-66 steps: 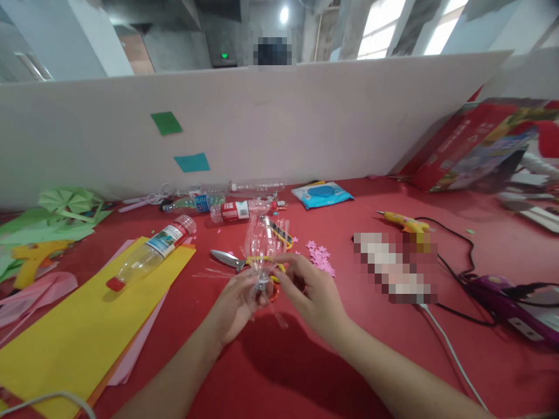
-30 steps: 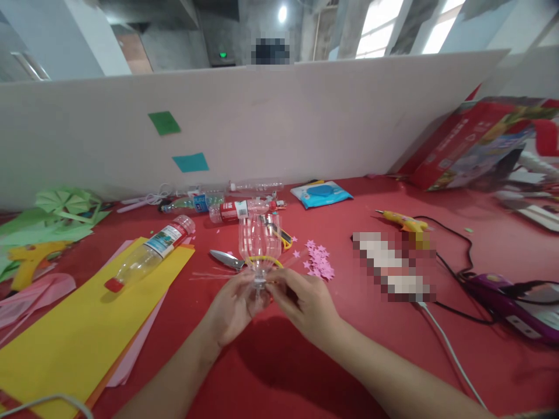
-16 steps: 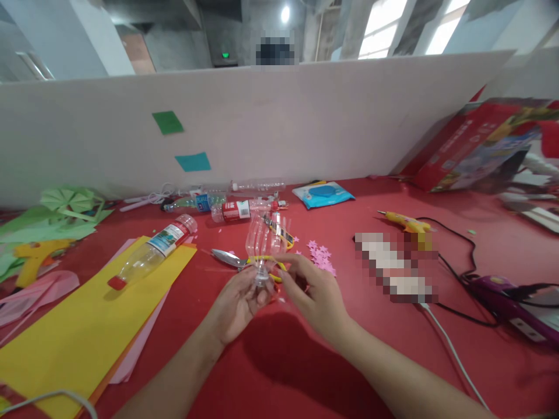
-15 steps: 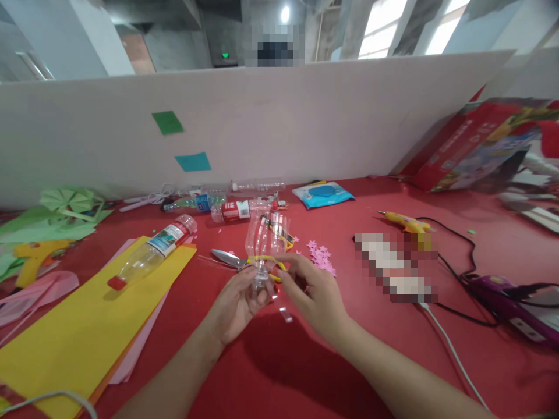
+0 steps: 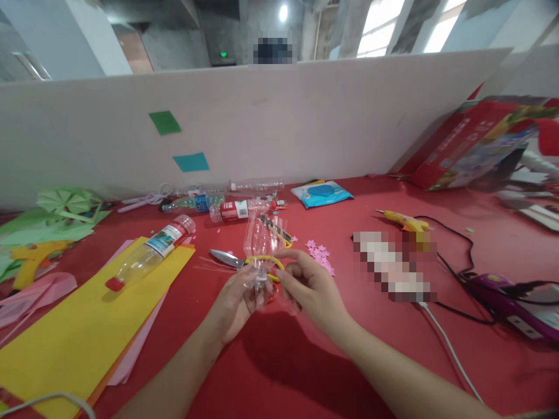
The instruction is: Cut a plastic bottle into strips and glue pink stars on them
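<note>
In the middle of the head view, a clear plastic bottle top (image 5: 258, 240) cut into strips stands neck down. My left hand (image 5: 238, 297) is closed around its neck. My right hand (image 5: 311, 285) is closed at its right side, thumb and fingers together on a clear strip that bends outward and down; the strip's edges are hard to see. Behind the bottle top lie scissors (image 5: 227, 258) with yellow handles, partly hidden by it and my fingers. A dark-bladed tool with a yellow end (image 5: 283, 237) lies just beyond. Pink paper stars (image 5: 321, 256) are scattered to the right.
A labelled bottle (image 5: 152, 250) lies on yellow paper (image 5: 82, 331) at left. Several bottles, one with a red label (image 5: 234, 210), line the white partition (image 5: 271, 122). Blue wipes (image 5: 322, 195), a yellow glue gun (image 5: 404, 222), a purple power strip (image 5: 515, 308) and cables lie rightward.
My right fingers have closed in on a clear strip, which now bends outward beneath them. My left hand keeps the neck in nearly the same place. The view has shifted slightly.
</note>
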{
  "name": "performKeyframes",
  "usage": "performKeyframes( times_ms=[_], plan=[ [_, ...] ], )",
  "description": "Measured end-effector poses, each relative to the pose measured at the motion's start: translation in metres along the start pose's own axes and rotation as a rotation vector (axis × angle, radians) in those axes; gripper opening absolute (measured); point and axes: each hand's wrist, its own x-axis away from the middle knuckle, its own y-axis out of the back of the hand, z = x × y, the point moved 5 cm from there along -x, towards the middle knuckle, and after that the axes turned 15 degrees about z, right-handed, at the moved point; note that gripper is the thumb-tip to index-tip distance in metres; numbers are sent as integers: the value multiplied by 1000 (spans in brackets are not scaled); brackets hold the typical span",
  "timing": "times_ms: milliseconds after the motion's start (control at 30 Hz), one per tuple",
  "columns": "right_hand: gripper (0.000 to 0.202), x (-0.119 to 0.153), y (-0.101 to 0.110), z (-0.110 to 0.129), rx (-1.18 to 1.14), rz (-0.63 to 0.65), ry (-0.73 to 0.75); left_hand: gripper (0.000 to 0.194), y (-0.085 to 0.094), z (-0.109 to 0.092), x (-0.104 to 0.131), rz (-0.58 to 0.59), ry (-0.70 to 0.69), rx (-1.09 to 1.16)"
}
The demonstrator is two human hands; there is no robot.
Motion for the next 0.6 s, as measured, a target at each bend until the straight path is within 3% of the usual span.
performKeyframes(
  times_ms=[100,200,433,600],
  plan=[
    [14,-1,-1,-2,-104,26,-24,16,1,1,0,-9,16,14],
    [9,-1,-1,-2,-60,29,8,14,0,2,-1,-7,22,9],
    [9,3,4,6,497,-46,189,15,-3,3,0,20,13,4],
    [16,6,-1,10,656,-15,352,15,-5,2,-2,-4,24,54]
  ],
)
